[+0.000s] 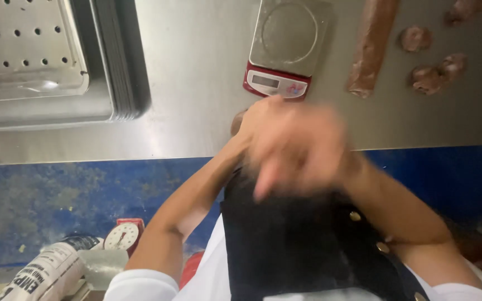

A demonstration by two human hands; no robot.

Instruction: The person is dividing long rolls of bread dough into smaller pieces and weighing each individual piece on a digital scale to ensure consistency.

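While blurred beyond telling their grip, left hand [252, 125] and right hand [302, 150] near steel table [196, 83].

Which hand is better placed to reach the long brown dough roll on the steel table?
Probably the right hand. Both hands are pressed together, blurred, below the scale, but the dough roll lies to the right, on that arm's side.
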